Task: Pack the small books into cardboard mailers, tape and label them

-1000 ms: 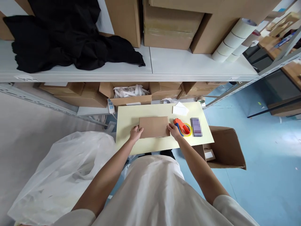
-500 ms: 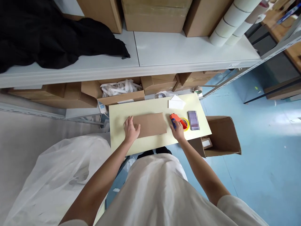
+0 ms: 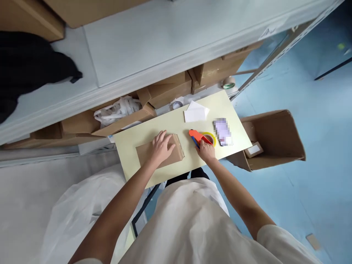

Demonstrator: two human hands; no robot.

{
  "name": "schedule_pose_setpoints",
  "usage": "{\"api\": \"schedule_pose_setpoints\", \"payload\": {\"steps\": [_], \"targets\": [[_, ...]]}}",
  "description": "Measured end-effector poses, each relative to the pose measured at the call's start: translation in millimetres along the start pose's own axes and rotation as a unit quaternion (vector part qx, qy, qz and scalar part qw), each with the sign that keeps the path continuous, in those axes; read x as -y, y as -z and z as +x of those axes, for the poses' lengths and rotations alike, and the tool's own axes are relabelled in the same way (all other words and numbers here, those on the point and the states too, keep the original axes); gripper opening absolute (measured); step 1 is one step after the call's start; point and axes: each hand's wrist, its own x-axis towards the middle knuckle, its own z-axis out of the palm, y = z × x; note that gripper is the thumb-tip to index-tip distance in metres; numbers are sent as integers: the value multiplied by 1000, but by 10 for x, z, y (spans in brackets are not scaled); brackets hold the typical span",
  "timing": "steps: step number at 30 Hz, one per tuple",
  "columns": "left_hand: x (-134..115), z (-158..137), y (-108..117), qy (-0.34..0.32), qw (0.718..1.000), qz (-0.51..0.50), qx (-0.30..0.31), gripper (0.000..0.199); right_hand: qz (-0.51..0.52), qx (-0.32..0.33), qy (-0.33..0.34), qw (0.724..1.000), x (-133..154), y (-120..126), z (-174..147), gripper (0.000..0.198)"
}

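A small brown cardboard box (image 3: pixel 172 157) lies on the pale yellow table (image 3: pixel 233 110), with a flap reaching out to its left. Shiny tape covers its right end. My left hand (image 3: pixel 162 148) rests on top of the box, fingers extended over its far side. To the right, my right hand (image 3: pixel 206 151) is closed around the handle of an orange and blue tape dispenser (image 3: pixel 198 136), which carries a yellow-rimmed tape roll (image 3: pixel 210 138). The dispenser stands apart from the box, over the table.
White cards (image 3: pixel 195 113) and a phone-like object (image 3: pixel 222 130), pixelated, lie on the table. An open carton (image 3: pixel 277 139) stands on the floor at the right. Behind the table is a shelf (image 3: pixel 165 47) with more cartons beneath. Translucent plastic sheeting (image 3: pixel 82 209) is at the left.
The view has tilted and come closer to the table. My left hand has moved from the box's left end towards its right end, where a taped face now shows. My right hand keeps the dispenser.
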Motion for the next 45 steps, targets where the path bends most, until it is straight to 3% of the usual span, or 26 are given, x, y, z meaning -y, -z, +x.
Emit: {"api": "schedule_pose_setpoints", "payload": {"steps": [4,6,10,12,15,19,22,25,27,30,36,38,41,45], "targets": [[-233,289,67,3,999,-54,8,41,100,-20,74,992,-374,181,-44,30],[-399,450,71,18,989,-132,61,46,206,-32,121,971,-598,275,-109,34],[-736,712,9,80,916,-314,236,58,396,-2,176,901,-853,366,-220,45],[-860,802,-34,110,879,-362,290,60,443,20,178,878,-870,357,-247,48],[-965,899,-77,113,867,-360,326,47,469,33,173,865,-846,305,-261,48],[-1007,1012,-74,63,907,-247,336,25,499,33,161,851,-828,229,-250,48],[-1005,1124,-75,35,935,-127,329,23,523,20,94,847,-801,198,-203,47],[-955,1264,-148,39,929,-46,365,23,558,37,11,829,-744,165,-131,49],[-877,1358,-233,58,906,-7,419,25,610,81,-28,788,-707,106,-101,51],[-699,1473,-344,84,868,45,487,31,697,146,-61,699,-701,-73,-149,51],[-503,1609,-370,62,809,204,547,35,779,237,-134,565,-771,-516,-559,40],[-540,1609,-399,40,771,288,567,31,782,263,-167,540,-713,-601,-673,38],[-615,1548,-479,-7,715,406,569,24,780,280,-194,525,-548,-679,-746,37],[-674,1371,-540,-70,674,509,531,21,788,279,-193,514,-358,-766,-754,35]]}}
